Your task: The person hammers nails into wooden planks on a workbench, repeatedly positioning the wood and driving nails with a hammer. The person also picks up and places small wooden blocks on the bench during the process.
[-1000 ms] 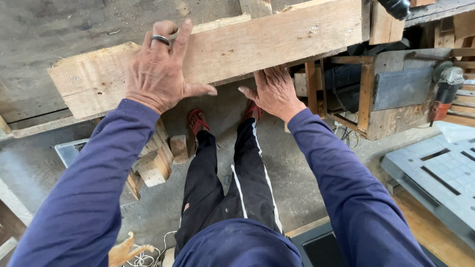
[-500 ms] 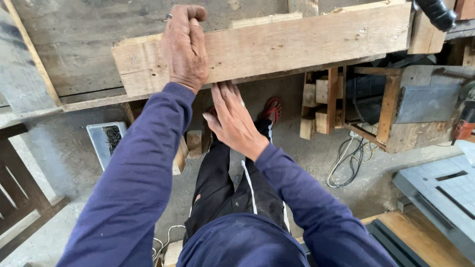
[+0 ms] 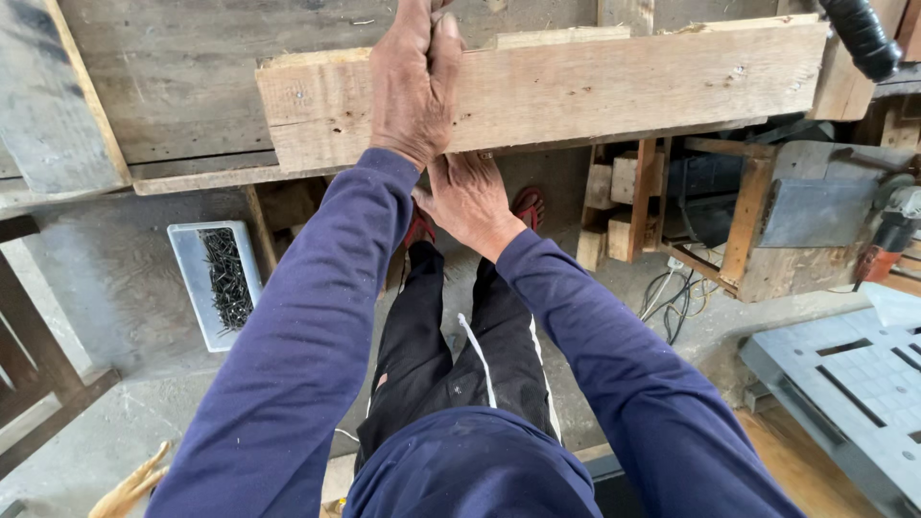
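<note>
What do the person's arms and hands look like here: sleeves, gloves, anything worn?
Both arms wear long dark navy sleeves that end at the wrists. The left hand and right hand are bare, with no gloves. No ring or watch shows in this view.
</note>
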Action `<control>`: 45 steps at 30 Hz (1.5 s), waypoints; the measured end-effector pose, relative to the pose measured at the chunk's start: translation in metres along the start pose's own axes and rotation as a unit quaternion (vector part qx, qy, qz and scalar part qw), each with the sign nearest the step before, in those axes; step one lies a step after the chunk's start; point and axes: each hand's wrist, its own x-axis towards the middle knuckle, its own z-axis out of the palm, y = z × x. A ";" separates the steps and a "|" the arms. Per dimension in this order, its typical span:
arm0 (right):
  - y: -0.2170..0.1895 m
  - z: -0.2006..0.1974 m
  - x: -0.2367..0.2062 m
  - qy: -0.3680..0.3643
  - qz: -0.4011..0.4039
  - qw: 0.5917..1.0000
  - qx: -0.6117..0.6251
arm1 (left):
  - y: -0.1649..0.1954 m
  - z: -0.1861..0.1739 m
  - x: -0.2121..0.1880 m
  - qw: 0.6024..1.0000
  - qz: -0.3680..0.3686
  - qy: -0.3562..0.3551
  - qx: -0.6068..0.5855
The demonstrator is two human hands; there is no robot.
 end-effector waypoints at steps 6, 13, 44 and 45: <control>0.004 -0.010 -0.042 0.082 -0.044 0.988 0.121 | -0.010 -0.002 0.003 1.000 0.008 0.001 0.013; 0.056 -0.023 -0.127 0.188 0.221 0.900 0.325 | 0.017 -0.012 0.021 0.960 0.030 -0.171 0.219; 0.129 -0.118 0.081 -0.088 -0.162 0.974 0.129 | 0.050 -0.003 0.002 0.847 0.093 -0.279 0.443; 0.130 -0.118 0.081 -0.101 -0.161 0.973 0.129 | 0.049 -0.003 0.001 0.846 0.095 -0.279 0.443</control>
